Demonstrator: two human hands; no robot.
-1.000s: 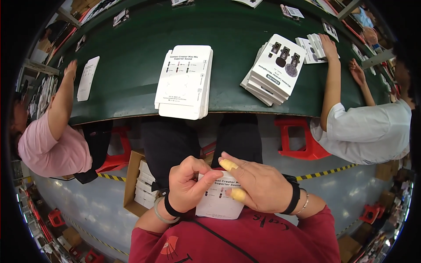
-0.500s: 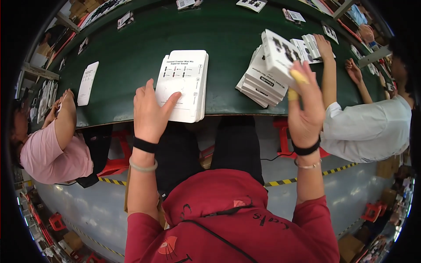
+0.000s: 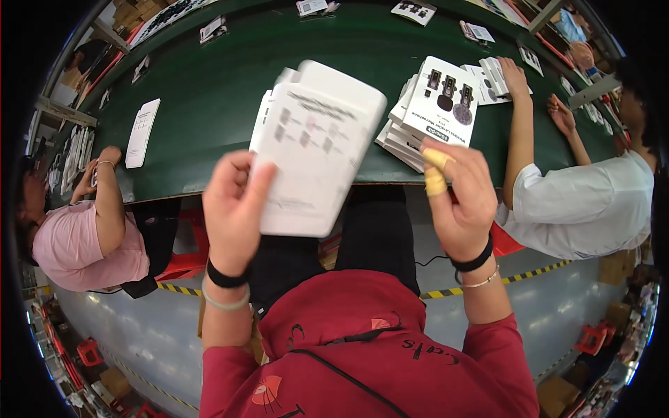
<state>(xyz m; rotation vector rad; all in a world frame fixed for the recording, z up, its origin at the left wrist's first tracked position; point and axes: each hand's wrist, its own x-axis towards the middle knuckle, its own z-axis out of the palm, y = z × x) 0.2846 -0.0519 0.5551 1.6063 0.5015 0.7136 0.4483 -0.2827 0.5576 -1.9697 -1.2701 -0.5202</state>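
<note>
Left hand [image 3: 233, 209] grips white carton [image 3: 313, 146]; right hand [image 3: 456, 198], fingers loosely curled and empty, should steady its far corner.

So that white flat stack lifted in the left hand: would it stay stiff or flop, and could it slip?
The white stack probably holds fairly stiff: it stands out flat above the left hand with no visible sag. It looks light, since one hand grips it at a lower corner. Being several layers pinched at one edge, the pieces could slide apart.
</note>
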